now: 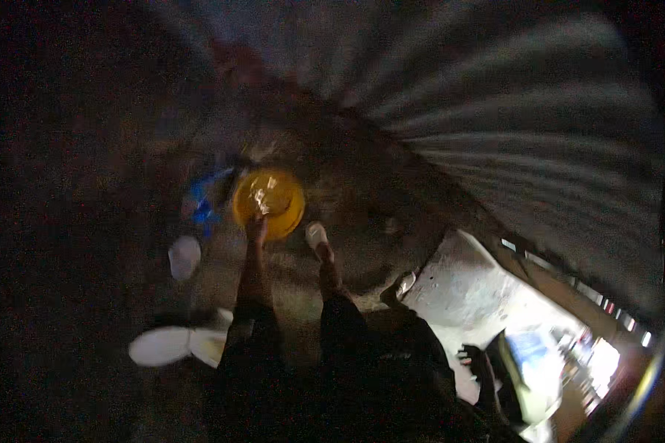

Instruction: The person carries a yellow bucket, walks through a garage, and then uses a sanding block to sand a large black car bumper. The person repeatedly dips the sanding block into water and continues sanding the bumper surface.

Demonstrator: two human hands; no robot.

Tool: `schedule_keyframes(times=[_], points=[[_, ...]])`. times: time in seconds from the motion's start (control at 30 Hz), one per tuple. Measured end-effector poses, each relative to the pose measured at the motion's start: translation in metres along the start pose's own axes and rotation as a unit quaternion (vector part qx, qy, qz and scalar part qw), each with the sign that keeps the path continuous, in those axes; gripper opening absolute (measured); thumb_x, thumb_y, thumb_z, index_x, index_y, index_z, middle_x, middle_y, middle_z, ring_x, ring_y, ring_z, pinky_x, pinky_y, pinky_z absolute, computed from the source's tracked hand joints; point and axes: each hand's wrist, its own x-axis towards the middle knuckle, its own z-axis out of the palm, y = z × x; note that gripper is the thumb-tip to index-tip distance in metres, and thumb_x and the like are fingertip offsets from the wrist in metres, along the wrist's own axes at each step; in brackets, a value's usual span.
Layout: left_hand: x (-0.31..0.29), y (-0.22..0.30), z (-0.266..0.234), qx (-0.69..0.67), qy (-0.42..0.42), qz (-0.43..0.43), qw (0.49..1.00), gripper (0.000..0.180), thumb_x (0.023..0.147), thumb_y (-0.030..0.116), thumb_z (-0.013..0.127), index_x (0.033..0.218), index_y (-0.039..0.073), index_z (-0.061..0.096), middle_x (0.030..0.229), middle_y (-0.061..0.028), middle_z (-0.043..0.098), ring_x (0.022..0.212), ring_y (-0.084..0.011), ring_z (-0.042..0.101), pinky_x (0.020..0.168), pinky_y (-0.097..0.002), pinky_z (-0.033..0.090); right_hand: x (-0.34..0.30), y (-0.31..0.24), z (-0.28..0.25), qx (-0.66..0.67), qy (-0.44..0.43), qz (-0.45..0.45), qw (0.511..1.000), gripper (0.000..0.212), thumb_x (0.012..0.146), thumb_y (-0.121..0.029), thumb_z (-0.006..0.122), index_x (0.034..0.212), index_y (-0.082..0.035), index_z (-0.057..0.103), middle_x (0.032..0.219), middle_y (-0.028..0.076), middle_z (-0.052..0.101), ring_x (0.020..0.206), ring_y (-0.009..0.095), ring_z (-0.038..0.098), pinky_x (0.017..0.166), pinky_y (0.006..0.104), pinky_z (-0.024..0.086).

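A round yellow basin [286,221] with bright glints inside stands on the dark ground. My left hand [257,230] reaches over its near rim; the fingers blur into the dark, so their pose does not show. Just right of the basin, my right hand [323,251] is at a small pale thing [315,234]. Blur hides what that is and how the fingers lie on it. Left of the basin lies a crumpled blue thing [201,201], with a whitish rounded item [184,258] nearer to me.
Pale, rounded flat shapes [159,346] lie at lower left. Corrugated sheeting [539,148] rises at upper right. A bright pale surface [458,284] opens at lower right, where a dark hand [474,357] with spread fingers shows; whose it is I cannot tell.
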Motion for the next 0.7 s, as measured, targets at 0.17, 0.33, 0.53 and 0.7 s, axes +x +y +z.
schedule_keyframes(times=[0.17, 0.33, 0.53, 0.7], points=[[-0.135, -0.011, 0.064, 0.228, -0.156, -0.047, 0.960, 0.038, 0.101, 0.031, 0.064, 0.128, 0.006, 0.067, 0.117, -0.0208, 0.068, 0.091, -0.0294, 0.069, 0.071, -0.0426, 0.057, 0.029, 0.100, 0.018, 0.023, 0.020, -0.117, 0.993, 0.035, 0.105, -0.027, 0.055, 0.135, -0.011, 0.064, 0.119, 0.016, 0.070, 0.098, 0.029, 0.069, 0.088, 0.0431, 0.054], [-0.241, 0.014, 0.163, 0.408, -0.248, -0.043, 0.878, 0.037, 0.101, 0.030, 0.064, 0.127, 0.005, 0.069, 0.116, -0.0218, 0.069, 0.089, -0.0292, 0.070, 0.069, -0.0419, 0.057, 0.099, 0.179, 0.020, -0.008, 0.096, -0.279, 0.955, 0.034, 0.106, -0.025, 0.054, 0.135, -0.011, 0.065, 0.118, 0.016, 0.070, 0.097, 0.028, 0.069, 0.088, 0.0426, 0.054], [-0.387, -0.007, 0.282, 0.476, -0.324, -0.046, 0.816, 0.036, 0.101, 0.030, 0.063, 0.125, 0.004, 0.071, 0.115, -0.0231, 0.071, 0.086, -0.0289, 0.071, 0.067, -0.0410, 0.057, 0.139, 0.283, 0.002, 0.348, 0.112, -0.333, 0.869, 0.030, 0.104, -0.025, 0.057, 0.127, -0.009, 0.066, 0.109, 0.015, 0.069, 0.096, 0.026, 0.068, 0.086, 0.0401, 0.053], [-0.527, -0.050, 0.391, 0.282, -0.549, -0.339, 0.710, 0.035, 0.102, 0.033, 0.066, 0.117, 0.001, 0.070, 0.104, -0.0196, 0.072, 0.075, -0.0267, 0.071, 0.069, -0.0429, 0.060, 0.193, 0.359, -0.059, 0.640, 0.077, -0.246, 0.724, 0.028, 0.100, -0.029, 0.064, 0.112, -0.005, 0.070, 0.093, 0.012, 0.069, 0.088, 0.022, 0.067, 0.079, 0.0362, 0.052]])
